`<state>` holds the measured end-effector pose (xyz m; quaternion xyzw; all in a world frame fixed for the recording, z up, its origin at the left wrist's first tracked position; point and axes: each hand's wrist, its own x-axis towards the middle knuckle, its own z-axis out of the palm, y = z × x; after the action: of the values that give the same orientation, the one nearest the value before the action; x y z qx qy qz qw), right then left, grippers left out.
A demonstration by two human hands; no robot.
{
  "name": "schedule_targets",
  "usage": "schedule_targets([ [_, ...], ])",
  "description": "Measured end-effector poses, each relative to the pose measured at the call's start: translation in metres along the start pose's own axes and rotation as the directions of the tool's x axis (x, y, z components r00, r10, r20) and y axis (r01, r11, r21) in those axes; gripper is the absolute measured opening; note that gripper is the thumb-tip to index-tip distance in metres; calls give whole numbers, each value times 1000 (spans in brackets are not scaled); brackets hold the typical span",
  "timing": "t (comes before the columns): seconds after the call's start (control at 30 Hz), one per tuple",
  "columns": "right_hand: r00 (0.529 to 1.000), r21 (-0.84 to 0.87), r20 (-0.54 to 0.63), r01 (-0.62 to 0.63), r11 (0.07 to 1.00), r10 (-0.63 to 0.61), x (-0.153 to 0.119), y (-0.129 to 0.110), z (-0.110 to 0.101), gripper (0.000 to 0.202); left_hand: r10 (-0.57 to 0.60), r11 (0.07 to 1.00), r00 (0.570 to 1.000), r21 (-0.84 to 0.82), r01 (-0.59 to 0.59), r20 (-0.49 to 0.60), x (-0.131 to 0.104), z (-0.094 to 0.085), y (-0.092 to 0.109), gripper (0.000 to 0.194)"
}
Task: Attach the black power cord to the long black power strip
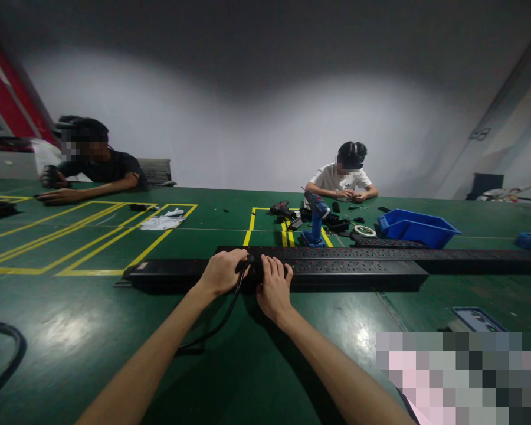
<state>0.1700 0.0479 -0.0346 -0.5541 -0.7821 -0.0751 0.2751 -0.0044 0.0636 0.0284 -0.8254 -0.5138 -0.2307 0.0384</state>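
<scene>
A long black power strip (349,270) with rows of sockets lies across the table before me. My left hand (223,271) is closed around a black plug (243,263) at the strip's top face. From it a black cable (230,310) hangs down towards me and runs left. Whether the plug sits in a socket is hidden by my fingers. My right hand (274,280) grips the strip just right of the plug, its fingers bent over the top. Directly behind lies a second long black power strip (469,257), with small red marks along it.
Beyond the strips stand a blue cordless drill (317,221), black parts (336,223) and a blue bin (418,228). White plastic bags (163,220) lie inside yellow tape lines. Two people sit across the green table (92,366). A thick cable loop (17,348) is at left.
</scene>
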Motion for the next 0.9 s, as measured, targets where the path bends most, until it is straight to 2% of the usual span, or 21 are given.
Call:
schedule_targets([
  [0.27,1000,8,1,-1,1000,1,0,0,-2,71,52,999,998,14,-52,29,2,-2,1,26],
  [0.67,1000,30,0,1,1000,-1,0,-1,-1,72,44,999,997,11,-45,59,3,-6,4,22],
  [0.9,1000,35,-4,4,999,-4,0,-1,-2,74,41,996,998,75,-45,57,3,-2,16,22],
])
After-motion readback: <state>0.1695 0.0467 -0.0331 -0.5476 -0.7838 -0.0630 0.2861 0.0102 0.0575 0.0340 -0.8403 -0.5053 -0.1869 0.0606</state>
